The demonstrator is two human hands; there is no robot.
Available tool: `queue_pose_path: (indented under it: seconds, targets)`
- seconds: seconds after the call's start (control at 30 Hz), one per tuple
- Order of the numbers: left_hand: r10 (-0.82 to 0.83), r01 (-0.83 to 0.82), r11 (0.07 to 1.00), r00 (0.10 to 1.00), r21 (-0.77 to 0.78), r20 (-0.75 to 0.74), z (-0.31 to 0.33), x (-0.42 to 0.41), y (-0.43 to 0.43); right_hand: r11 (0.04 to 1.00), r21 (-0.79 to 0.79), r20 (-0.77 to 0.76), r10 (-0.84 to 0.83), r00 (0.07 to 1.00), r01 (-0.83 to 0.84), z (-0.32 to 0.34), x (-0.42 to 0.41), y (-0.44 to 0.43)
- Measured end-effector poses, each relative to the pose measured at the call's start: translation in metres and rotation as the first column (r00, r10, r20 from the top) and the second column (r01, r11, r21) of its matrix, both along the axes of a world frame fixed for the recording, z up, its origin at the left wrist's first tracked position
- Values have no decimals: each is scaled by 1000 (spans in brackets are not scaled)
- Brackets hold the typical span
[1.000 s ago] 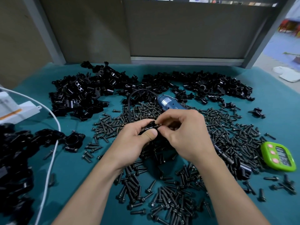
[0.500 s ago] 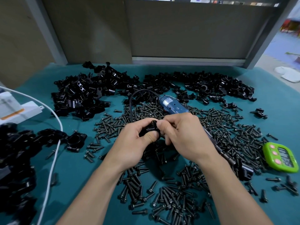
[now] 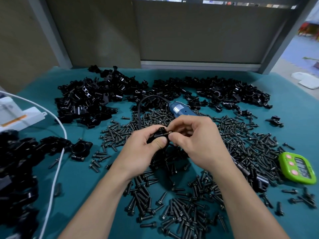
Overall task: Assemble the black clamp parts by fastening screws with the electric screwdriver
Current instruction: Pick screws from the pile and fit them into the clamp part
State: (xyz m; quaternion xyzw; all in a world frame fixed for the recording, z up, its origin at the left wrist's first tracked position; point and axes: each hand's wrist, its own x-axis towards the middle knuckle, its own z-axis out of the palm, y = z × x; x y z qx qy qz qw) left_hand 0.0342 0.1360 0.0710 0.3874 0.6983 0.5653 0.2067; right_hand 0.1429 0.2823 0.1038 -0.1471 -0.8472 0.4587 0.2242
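Newly exposed, the screw (image 3: 166, 133), pinched by the right hand (image 3: 195, 142), meets the clamp part (image 3: 157, 135) gripped by the left hand (image 3: 141, 152); tilt risks cross-threading.

One left hand (image 3: 138, 152), one right hand (image 3: 195, 140), one screwdriver (image 3: 179, 109), one timer (image 3: 296, 168), countless screws (image 3: 241, 135) and clamp parts (image 3: 82, 104)

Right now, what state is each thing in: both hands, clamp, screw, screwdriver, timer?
Left hand: grips the clamp.
Right hand: pinches the screw.
Clamp: held above the table.
Screw: sideways, tip at the clamp, shaft exposed.
Screwdriver: lying on the table, unheld.
Timer: lying flat, display unreadable.
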Motion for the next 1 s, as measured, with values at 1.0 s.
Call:
queue_pose_path:
  seconds: [1.0]
  targets:
    - [83, -75, 995, 987, 67, -137, 5, 9, -1, 999, -6, 98, -38, 994, 39, -12, -8, -3]
